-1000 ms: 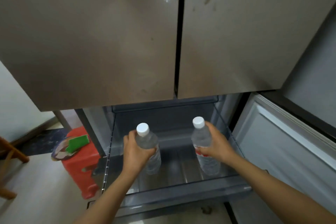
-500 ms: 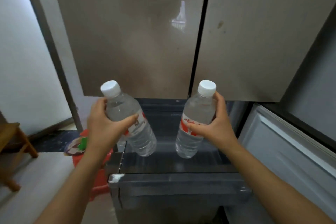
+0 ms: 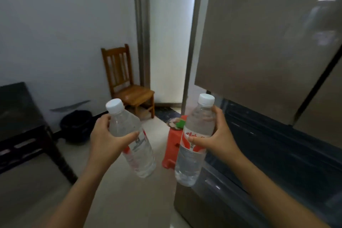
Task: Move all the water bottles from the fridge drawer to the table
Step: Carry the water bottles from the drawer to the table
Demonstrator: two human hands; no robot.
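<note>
Bottles gripped, one per hand: left hand (image 3: pixel 108 139) left bottle (image 3: pixel 132 138), right hand (image 3: pixel 220 139) right bottle (image 3: pixel 194 146).

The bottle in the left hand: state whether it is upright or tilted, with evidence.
Tilted. The left hand holds the bottle with its white cap up-left and its base down-right.
</note>
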